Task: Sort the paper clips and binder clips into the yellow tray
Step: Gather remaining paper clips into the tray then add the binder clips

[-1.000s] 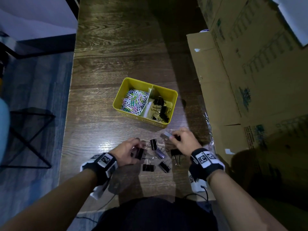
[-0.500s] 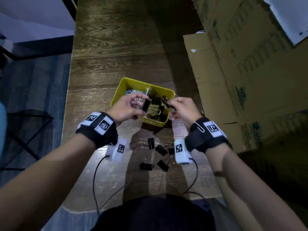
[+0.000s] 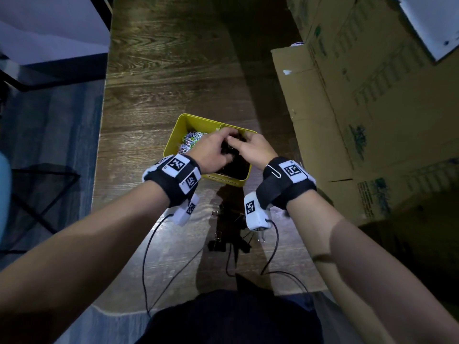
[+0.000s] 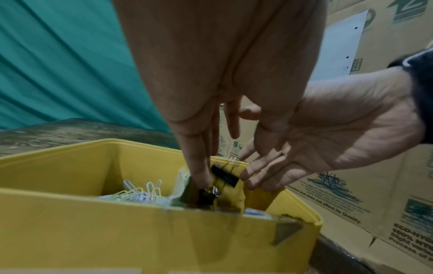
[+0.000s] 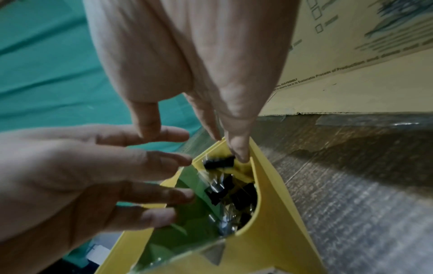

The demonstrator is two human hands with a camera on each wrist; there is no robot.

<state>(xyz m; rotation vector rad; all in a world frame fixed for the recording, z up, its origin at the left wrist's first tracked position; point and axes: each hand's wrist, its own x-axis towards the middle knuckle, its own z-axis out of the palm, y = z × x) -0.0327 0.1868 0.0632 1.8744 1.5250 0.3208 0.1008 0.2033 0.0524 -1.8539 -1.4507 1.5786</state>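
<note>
The yellow tray [image 3: 188, 125] stands mid-table with coloured paper clips [image 3: 191, 141] in its left compartment and black binder clips [image 5: 234, 194] in its right one. Both hands hover over the right compartment. My left hand [image 3: 227, 136] points its straight fingers down into the tray [image 4: 93, 231]. My right hand [image 3: 237, 144] is beside it, palm bare and fingers relaxed. One black binder clip [image 4: 223, 176] shows blurred and loose between the two hands, just under my right fingertips [image 5: 239, 153]. Neither hand grips anything.
Several loose black binder clips [image 3: 223, 244] lie on the wooden table [image 3: 161, 83] near its front edge, under my wrists. Tall cardboard boxes [image 3: 360, 108] line the right side. A paper clip [image 3: 274, 171] clings to the right wristband. Cables [image 3: 149, 256] trail from both wrists.
Both hands rose from the loose pile at the table's front, each carrying a binder clip, reached the tray's right compartment and have let the clips go.
</note>
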